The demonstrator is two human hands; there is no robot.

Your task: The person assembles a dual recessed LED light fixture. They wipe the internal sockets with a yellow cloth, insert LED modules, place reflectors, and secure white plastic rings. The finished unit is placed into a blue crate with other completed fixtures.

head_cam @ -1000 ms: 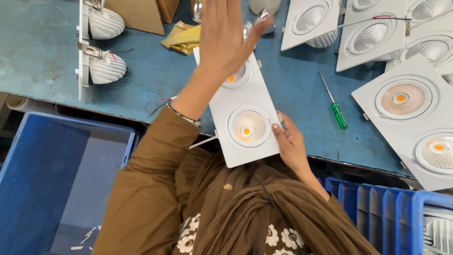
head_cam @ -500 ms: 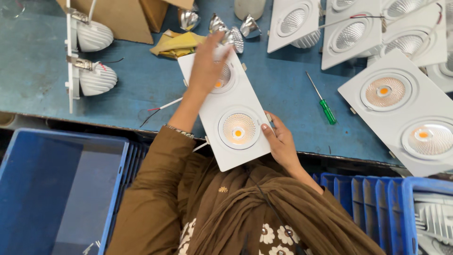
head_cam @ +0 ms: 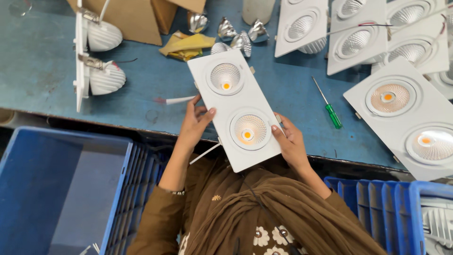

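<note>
1. Head view, left hand (head_cam: 194, 123): fingers half curled, thumb laid on the white face of the fixture (head_cam: 234, 109), gripping its left long edge.
2. Right hand (head_cam: 289, 141): fingers partly bent, clasping the fixture's right edge near the lower lamp, thumb on the face.
3. Fixture: white rectangular twin downlight, two round reflectors with orange centres, held tilted over the near edge of the bench (head_cam: 42, 89), upper end resting on or just above the blue top; which cannot be told.
4. Wire (head_cam: 178, 100): white lead, lying on the bench just beside the left hand.
5. Screwdriver (head_cam: 329, 105): green handle, on the bench to the right of the fixture, apart from it.
6. Second twin downlight (head_cam: 406, 118): face up at the right edge of the bench.
7. Loose reflectors (head_cam: 236, 35): small silver cones, beyond the fixture's far end.
8. Yellow cloth (head_cam: 188, 46): crumpled, beside the reflectors.
9. Crate (head_cam: 56, 189): blue plastic, below the bench at left.
</note>
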